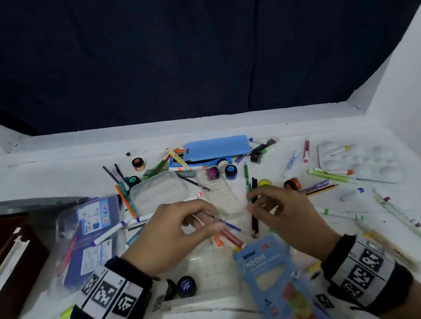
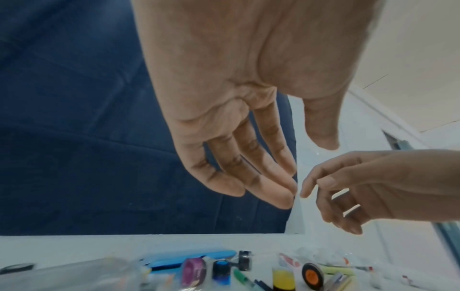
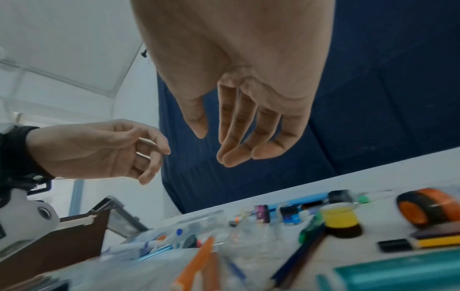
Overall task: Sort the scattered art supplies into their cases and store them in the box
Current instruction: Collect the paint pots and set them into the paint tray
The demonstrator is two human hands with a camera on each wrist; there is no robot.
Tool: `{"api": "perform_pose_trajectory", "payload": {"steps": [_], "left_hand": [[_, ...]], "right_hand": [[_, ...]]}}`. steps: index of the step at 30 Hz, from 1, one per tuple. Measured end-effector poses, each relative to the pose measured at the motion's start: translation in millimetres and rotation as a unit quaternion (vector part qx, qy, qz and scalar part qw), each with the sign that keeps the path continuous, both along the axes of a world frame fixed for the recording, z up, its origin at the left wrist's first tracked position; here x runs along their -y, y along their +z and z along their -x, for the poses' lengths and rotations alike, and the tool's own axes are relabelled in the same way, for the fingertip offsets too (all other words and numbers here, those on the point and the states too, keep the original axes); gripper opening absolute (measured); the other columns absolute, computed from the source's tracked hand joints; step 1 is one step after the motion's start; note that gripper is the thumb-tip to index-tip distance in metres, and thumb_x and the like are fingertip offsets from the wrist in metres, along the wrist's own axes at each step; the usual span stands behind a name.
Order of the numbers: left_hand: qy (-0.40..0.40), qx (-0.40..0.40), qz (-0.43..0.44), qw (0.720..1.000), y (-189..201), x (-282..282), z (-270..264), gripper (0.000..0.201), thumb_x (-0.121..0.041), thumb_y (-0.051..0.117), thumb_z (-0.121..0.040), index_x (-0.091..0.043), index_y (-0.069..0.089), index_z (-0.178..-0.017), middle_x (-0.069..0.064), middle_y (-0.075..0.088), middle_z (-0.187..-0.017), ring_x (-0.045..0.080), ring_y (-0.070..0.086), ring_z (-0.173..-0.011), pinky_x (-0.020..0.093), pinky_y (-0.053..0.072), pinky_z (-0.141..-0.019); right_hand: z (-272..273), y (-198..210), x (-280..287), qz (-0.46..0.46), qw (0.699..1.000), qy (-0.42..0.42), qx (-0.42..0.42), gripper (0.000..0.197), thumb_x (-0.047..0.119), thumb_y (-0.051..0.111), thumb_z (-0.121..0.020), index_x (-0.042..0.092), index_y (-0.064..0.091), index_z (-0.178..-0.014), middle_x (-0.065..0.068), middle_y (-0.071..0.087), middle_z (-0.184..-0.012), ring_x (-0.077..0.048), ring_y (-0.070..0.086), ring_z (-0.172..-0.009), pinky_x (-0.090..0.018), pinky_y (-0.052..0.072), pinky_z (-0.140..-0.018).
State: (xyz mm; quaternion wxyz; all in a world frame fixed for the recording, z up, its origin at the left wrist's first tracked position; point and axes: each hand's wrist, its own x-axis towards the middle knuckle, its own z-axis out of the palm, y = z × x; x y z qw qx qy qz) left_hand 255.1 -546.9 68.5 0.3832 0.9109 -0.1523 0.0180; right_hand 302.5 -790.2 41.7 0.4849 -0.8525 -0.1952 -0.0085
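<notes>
Left hand: fingers relaxed, holding nothing. Right hand: likewise loose, empty. Both above scattered pens, mid-bench. Brown box: left edge.

Big dark blue curtain at the back, white walls on both sides, white table in front

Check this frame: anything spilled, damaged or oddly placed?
Nothing spilled or visibly broken. Pens and paint pots lie scattered loose across the table, outside their cases; the blue pencil case rests on other supplies. Both hands hover, holding nothing.
</notes>
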Motion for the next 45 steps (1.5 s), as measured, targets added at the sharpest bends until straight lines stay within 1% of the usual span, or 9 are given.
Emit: {"api": "perform_pose_trajectory", "payload": {"steps": [8,15,17,20,24,28,33,38,45], "left_hand": [[-0.061,-0.069,-0.031,0.995,-8.2,69.5,-95.6,0.043,-0.061,0.044,-0.092,-0.035,0.061,-0.121,-0.009,0.065,-0.101,0.006,0.063,-0.082,0.028,0.054,-0.079],[-0.068,-0.134,-0.148,0.977,-45.1,99.9,-164.1,0.049,-0.055,0.045,-0.098,-0.027,0.049,-0.138,0.006,0.063,-0.113,0.02,0.06,-0.098,0.036,0.05,-0.086],[-0.083,-0.136,-0.181,0.971,-53.7,105.5,-176.0,0.048,-0.052,0.051,-0.097,-0.027,0.051,-0.138,0.007,0.063,-0.118,0.02,0.059,-0.1,0.031,0.047,-0.082],[-0.102,-0.132,-0.213,0.963,-65.4,112.8,-187.1,0.047,-0.044,0.063,-0.093,-0.027,0.056,-0.136,0.003,0.065,-0.127,0.022,0.06,-0.115,0.033,0.048,-0.096],[-0.087,-0.126,-0.237,0.959,-69.6,122.7,-194.4,0.039,-0.039,0.07,-0.087,-0.026,0.055,-0.121,0.001,0.066,-0.106,0.022,0.061,-0.099,0.035,0.051,-0.086],[-0.1,-0.116,-0.265,0.952,-70.3,128.4,-197.6,0.033,-0.032,0.068,-0.088,-0.02,0.054,-0.115,0.007,0.063,-0.107,0.024,0.058,-0.096,0.03,0.042,-0.076],[-0.077,-0.119,-0.21,0.967,-51.7,116.3,-188.6,0.027,-0.035,0.068,-0.088,-0.018,0.056,-0.105,0.003,0.064,-0.103,0.023,0.06,-0.094,0.036,0.051,-0.082],[-0.037,-0.077,-0.015,0.996,-12.2,84.8,-146.7,0.026,-0.036,0.073,-0.088,-0.025,0.053,-0.101,-0.016,0.062,-0.088,0.01,0.057,-0.078,0.024,0.047,-0.071],[0.052,-0.065,0.267,0.96,18.1,28.8,-54.7,0.028,-0.025,0.075,-0.084,-0.019,0.06,-0.107,0.001,0.068,-0.107,0.022,0.064,-0.089,0.039,0.054,-0.09]], "right_hand": [[-69.0,-18.4,71.7,0.131,0.983,-0.096,0.089,0.015,0.023,0.066,-0.091,0.017,0.065,-0.106,0.016,0.068,-0.073,-0.009,0.066,-0.08,-0.025,0.052,-0.072],[-114.1,-35.0,85.8,0.285,0.957,-0.057,-0.008,0.035,0.04,0.054,-0.094,0.027,0.057,-0.127,0.003,0.07,-0.113,-0.021,0.063,-0.102,-0.035,0.052,-0.088],[-123.2,-40.6,85.1,0.335,0.941,-0.046,-0.001,0.033,0.042,0.051,-0.093,0.032,0.059,-0.123,-0.001,0.069,-0.114,-0.024,0.063,-0.101,-0.039,0.054,-0.086],[-134.6,-46.1,82.8,0.404,0.914,-0.003,0.014,0.021,0.028,0.051,-0.092,0.025,0.066,-0.106,-0.001,0.068,-0.11,-0.026,0.062,-0.101,-0.041,0.054,-0.083],[-141.0,-47.9,78.2,0.439,0.898,0.017,0.01,0.008,0.015,0.056,-0.086,0.022,0.058,-0.088,-0.002,0.066,-0.101,-0.024,0.062,-0.095,-0.036,0.054,-0.076],[-139.3,-49.1,76.2,0.419,0.908,0.007,0.009,0.016,0.012,0.054,-0.087,0.022,0.059,-0.097,-0.002,0.066,-0.101,-0.025,0.062,-0.095,-0.036,0.052,-0.073],[-129.5,-36.6,76.5,0.326,0.944,-0.029,0.048,0.02,0.021,0.062,-0.087,0.022,0.059,-0.107,0.001,0.065,-0.102,-0.023,0.06,-0.096,-0.039,0.053,-0.08],[-98.3,-2.4,63.6,0.065,0.994,-0.06,0.067,0.019,0.016,0.077,-0.081,0.02,0.064,-0.095,0.021,0.068,-0.08,0.003,0.063,-0.084,-0.008,0.046,-0.068],[-35.0,11.3,22.3,-0.111,0.994,0.001,-0.022,0.022,0.019,0.078,-0.085,0.025,0.064,-0.101,0.008,0.073,-0.093,-0.009,0.069,-0.087,-0.026,0.057,-0.075]]}}
